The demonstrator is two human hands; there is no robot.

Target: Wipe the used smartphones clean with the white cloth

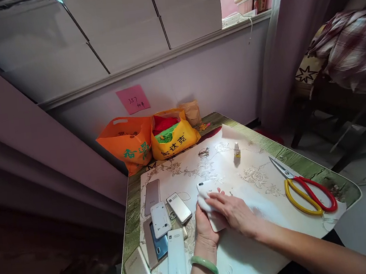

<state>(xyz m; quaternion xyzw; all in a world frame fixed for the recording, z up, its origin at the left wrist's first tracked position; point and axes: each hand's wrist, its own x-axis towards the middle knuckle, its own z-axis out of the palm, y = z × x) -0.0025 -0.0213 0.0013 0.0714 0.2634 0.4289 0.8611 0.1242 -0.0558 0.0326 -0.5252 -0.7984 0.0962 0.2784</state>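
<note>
My left hand (204, 226), with a green bangle on its wrist, grips a white phone (207, 188) from below, just above the table. My right hand (233, 211) lies over the phone and presses a small white cloth (204, 204) against its surface, fingers closed on the cloth. Only the top end of the phone shows; the rest is under my hands. Several other phones (163, 229) lie in a cluster to the left of my hands.
Red-and-yellow scissors (306, 189) lie on the right of the white patterned table cover (259, 176). A small bottle (236, 149) stands behind my hands. Orange (130, 144) and yellow (173, 137) bags stand against the wall. A chair with cloth stands right of the table.
</note>
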